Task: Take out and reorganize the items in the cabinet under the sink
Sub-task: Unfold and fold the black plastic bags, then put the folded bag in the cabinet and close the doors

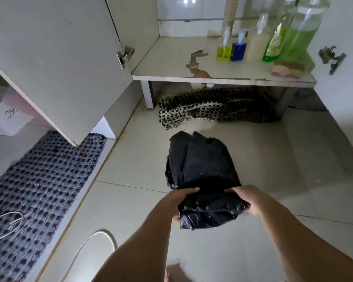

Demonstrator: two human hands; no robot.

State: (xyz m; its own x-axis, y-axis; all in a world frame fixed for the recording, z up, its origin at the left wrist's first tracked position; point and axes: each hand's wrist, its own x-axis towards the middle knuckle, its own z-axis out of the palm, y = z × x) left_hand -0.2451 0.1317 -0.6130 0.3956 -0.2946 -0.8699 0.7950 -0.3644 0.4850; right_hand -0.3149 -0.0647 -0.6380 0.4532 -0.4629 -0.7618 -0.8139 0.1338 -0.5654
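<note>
Floor tiles (263, 151) carry black bags (204, 169), probably plastic; left hand (180, 202) and right hand (246, 200) grip the near edge, folding; shelving follows.

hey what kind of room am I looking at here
Probably a kitchen, at an open under-sink cabinet: a ribbed drain hose drops behind bottles of green liquid, with a sponge on the shelf and woven mats on tile.

Dim, soft blur, wide-angle edge distortion.
</note>
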